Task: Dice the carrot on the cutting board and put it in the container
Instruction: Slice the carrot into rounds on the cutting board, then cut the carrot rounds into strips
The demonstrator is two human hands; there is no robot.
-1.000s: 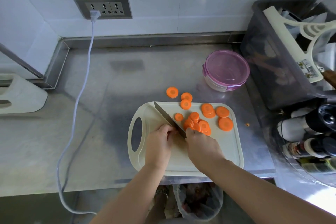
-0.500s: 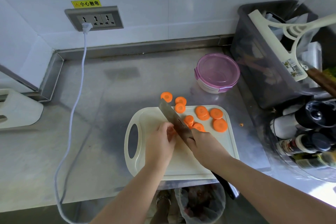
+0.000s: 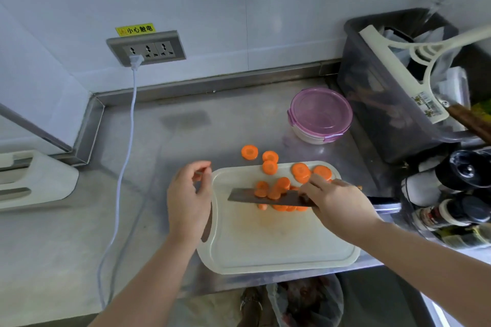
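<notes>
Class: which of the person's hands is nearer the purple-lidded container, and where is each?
Right. The right hand, gripping the knife, is in front of the container, over the cutting board; the left hand is farther, off its front left, beside the board's edge.

Steel surface (image 3: 79,220): cream cutting board (image 3: 279,247) at 4 o'clock, purple-lidded container (image 3: 320,114) at 2, two stray carrot slices (image 3: 249,152) between them, white cable (image 3: 125,156) trailing at 9.

1. The counter (image 3: 239,125) is brushed stainless steel with a dull, smeared sheen.
2. The cutting board (image 3: 279,241) is smooth, matt cream plastic.
3. The knife (image 3: 255,198) has a dark, dull metal blade.
4. The container (image 3: 321,111) has a glossy, translucent pink plastic lid.
5. The bin (image 3: 372,103) is smoky translucent plastic.
</notes>
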